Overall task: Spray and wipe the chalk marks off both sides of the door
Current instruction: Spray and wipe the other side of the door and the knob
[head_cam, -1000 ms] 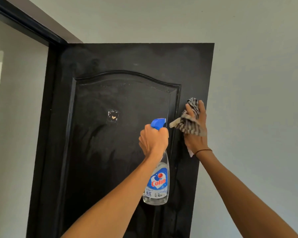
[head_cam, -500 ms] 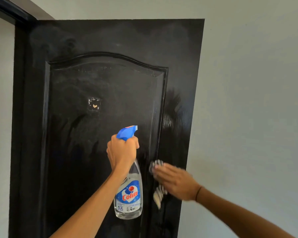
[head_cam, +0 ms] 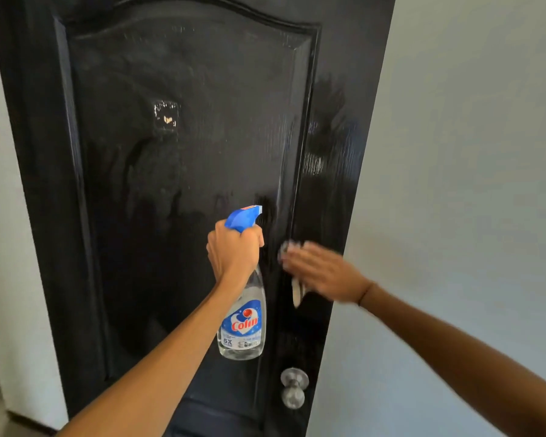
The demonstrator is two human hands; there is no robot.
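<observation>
A black panelled door (head_cam: 183,171) fills the view, with faint whitish smears on its raised panel and wet streaks on the right stile. My left hand (head_cam: 234,250) grips the neck of a clear spray bottle (head_cam: 242,326) with a blue trigger head, nozzle facing the door. My right hand (head_cam: 319,269), blurred by motion, presses a striped cloth (head_cam: 297,291) flat against the right stile, fingers stretched over it. Most of the cloth is hidden under the hand; one end hangs below.
A small scuffed square patch (head_cam: 166,115) marks the upper panel. A round metal door knob (head_cam: 293,387) sits low on the right stile. A pale wall (head_cam: 470,152) lies right of the door edge, another wall strip (head_cam: 10,279) on the left.
My right hand with the cloth swept down the right stile from high up to mid height. The view dropped, so the knob now shows. My left hand still holds the bottle.
</observation>
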